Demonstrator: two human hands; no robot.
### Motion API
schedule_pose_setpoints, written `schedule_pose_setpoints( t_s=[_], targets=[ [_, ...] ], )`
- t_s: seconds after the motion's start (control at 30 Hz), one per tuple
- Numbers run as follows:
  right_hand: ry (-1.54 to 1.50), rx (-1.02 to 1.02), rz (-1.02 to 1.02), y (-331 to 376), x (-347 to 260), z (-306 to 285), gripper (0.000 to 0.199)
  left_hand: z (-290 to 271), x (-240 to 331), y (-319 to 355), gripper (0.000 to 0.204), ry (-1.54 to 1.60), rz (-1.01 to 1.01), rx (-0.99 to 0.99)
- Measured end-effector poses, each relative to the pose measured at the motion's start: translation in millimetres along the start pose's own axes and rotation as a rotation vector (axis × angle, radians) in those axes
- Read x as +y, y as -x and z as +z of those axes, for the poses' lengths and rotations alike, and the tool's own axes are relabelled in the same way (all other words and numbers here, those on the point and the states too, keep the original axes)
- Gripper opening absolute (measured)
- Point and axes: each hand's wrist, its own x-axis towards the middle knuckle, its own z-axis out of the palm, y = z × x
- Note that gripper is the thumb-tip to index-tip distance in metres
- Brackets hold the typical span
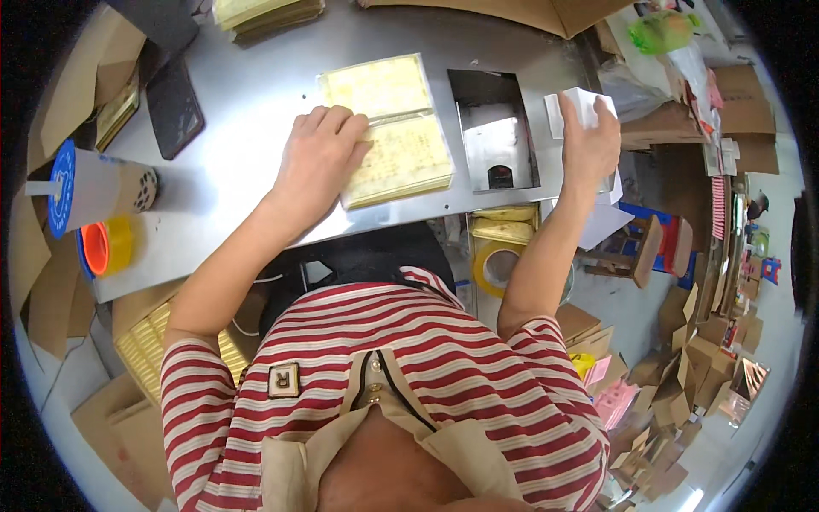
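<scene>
My left hand (317,166) lies on the steel table with its fingers bent over the left edge of a stack of flat pale-yellow packets (401,162) in clear film. Another yellow packet (375,85) lies just beyond, against the first. At the table's right side my right hand (593,145) is closed around a white folded paper piece or small box (582,107), its thumb and fingers on either side. Its exact kind is hard to make out. Between the hands is a rectangular dark-framed opening (496,132) in the tabletop, with a shiny surface inside.
A lidded bubble-tea cup (107,188), an orange-and-yellow tape roll (107,247) and a dark phone (175,107) are at the left. More yellow packets (264,17) lie at the back. Below the right forearm is a tape roll (499,267); cardboard boxes (674,384) crowd the right floor.
</scene>
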Motion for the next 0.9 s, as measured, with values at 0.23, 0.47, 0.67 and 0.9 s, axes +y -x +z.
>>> schedule_pose_setpoints(
  t_s=[0.23,0.47,0.67,0.9],
  targets=[
    [-0.21,-0.112,0.092,-3.7,38.0,4.2,0.035,-5.5,1.1,-10.5,0.012,-0.027,-0.067,-0.087],
    [-0.301,0.022,0.074,6.2,-0.1,-5.2,0.029,-12.1,-11.5,-15.4,0.011,0.133,-0.145,-0.171],
    [-1.274,-0.491,0.169,45.6,-93.2,20.8,0.023,-3.7,-10.6,-26.2,0.011,0.084,-0.029,-0.07],
    [-1.022,-0.676,-0.355,58.0,-96.4,38.2,0.028,4.8,-14.1,-8.0,0.014,0.12,0.001,0.072]
  ],
)
